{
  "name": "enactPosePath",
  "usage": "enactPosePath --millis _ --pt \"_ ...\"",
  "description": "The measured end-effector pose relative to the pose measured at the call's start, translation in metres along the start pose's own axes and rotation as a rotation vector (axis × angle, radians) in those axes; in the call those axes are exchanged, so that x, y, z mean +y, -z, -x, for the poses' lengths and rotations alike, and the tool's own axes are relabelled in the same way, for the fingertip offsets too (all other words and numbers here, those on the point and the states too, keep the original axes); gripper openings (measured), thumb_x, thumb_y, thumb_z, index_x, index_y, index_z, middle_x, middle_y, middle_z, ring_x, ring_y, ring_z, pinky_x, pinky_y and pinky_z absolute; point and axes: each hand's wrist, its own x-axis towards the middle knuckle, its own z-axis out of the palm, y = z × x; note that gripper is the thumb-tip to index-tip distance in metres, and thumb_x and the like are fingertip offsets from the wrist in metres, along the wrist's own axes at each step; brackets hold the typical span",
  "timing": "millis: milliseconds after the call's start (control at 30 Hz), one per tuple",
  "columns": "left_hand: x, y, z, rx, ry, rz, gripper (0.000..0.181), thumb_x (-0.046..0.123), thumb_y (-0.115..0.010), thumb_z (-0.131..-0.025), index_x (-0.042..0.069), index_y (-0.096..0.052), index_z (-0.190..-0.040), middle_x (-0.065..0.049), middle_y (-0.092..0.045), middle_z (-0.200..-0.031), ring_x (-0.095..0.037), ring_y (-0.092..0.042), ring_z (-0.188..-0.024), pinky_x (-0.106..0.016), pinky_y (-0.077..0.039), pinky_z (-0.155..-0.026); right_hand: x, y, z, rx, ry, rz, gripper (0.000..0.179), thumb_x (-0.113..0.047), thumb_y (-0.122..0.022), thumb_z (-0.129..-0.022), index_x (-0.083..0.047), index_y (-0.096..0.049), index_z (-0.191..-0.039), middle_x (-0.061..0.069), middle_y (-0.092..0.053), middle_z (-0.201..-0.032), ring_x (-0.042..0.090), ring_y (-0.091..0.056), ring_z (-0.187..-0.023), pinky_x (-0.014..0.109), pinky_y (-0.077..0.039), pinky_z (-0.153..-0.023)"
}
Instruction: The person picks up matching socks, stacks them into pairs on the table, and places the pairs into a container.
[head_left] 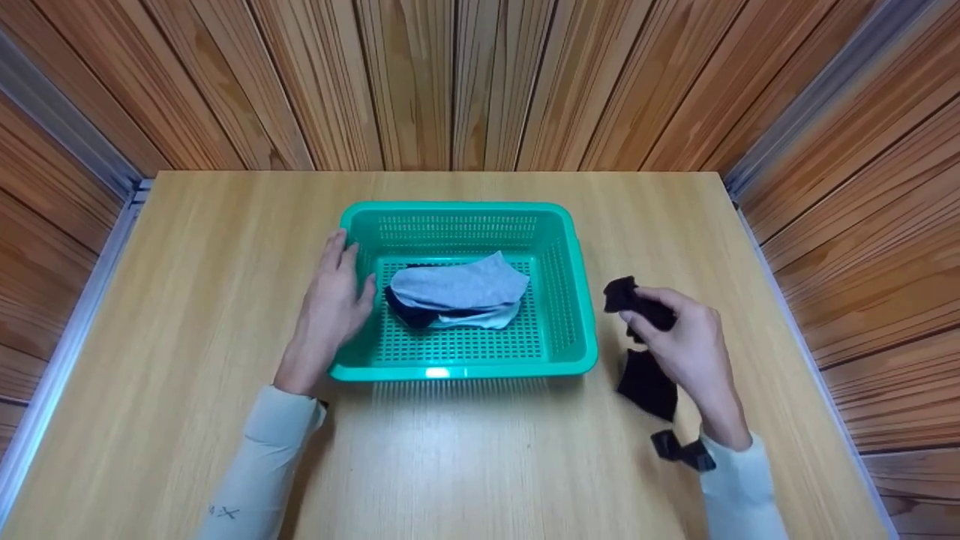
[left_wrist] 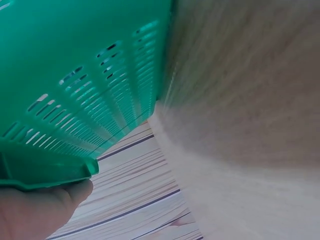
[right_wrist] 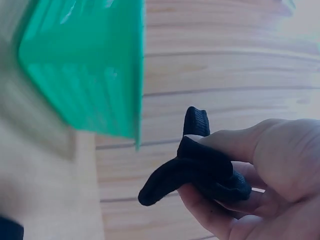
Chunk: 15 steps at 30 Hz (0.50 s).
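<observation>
A green plastic basket [head_left: 465, 372] with slotted walls stands on the table. My left hand [head_left: 334, 296] holds its left rim, thumb over the inner side; the left wrist view catches part of that hand [left_wrist: 40, 210] against the rim. Inside the basket lie light grey-blue socks [head_left: 461, 283] on top of a dark sock [head_left: 409, 309]. To the right of the basket, my right hand [head_left: 686, 341] pinches a black sock [right_wrist: 200, 167] between thumb and fingers, raised off the table. Part of this sock is hidden by the fingers.
Below the right hand, a black cloth piece [head_left: 649, 386], perhaps another sock, lies on the wooden table [head_left: 465, 465]. A smaller dark piece [head_left: 682, 450] is close to the right sleeve. Wood-plank walls [head_left: 420, 82] enclose the back and sides.
</observation>
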Motion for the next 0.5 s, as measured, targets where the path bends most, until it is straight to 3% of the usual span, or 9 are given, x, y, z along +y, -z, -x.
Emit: enactPosePath --millis 133,300,400,500 --pt "-0.001 0.0 0.002 0.108 -0.039 0.045 0.048 0.022 -0.058 -0.107 -0.007 -0.054 -0.145 -0.026 -0.043 -0.161 -0.044 -0.035 -0.155 -0.06 -0.037 -0.124 -0.014 -0.004 0.02 0.004 0.031 -0.031 0.032 -0.007 -0.08 -0.092 -0.004 -0.074 -0.124 0.019 -0.076 -0.122 0.031 -0.073 -0.103 0.005 -0.047 -0.078" --pt "0.007 0.0 0.01 0.301 -0.179 0.097 0.026 0.009 -0.063 -0.102 -0.007 -0.07 -0.122 -0.025 -0.066 -0.131 -0.041 -0.055 -0.133 -0.055 -0.049 -0.114 -0.025 -0.012 0.041 0.049 0.103 -0.046 0.034 0.0 -0.085 -0.084 -0.003 -0.077 -0.117 0.016 -0.079 -0.116 0.033 -0.075 -0.103 0.006 -0.047 -0.085" --pt "0.021 0.003 0.026 0.366 -0.275 0.126 0.018 0.001 -0.066 -0.099 -0.006 -0.072 -0.115 -0.023 -0.071 -0.118 -0.038 -0.064 -0.117 -0.051 -0.057 -0.102 -0.029 -0.021 0.054 0.074 0.152 -0.061 0.036 0.002 -0.088 -0.079 -0.002 -0.077 -0.114 0.015 -0.079 -0.112 0.031 -0.076 -0.101 0.009 -0.05 -0.088" --pt "0.043 0.007 0.057 0.334 -0.346 0.171 0.024 0.0 -0.068 -0.097 -0.003 -0.069 -0.121 -0.018 -0.074 -0.117 -0.031 -0.071 -0.11 -0.046 -0.061 -0.093 -0.034 -0.033 0.069 0.071 0.179 -0.08 0.038 0.002 -0.089 -0.077 -0.002 -0.078 -0.112 0.012 -0.08 -0.11 0.028 -0.075 -0.1 0.011 -0.053 -0.091"
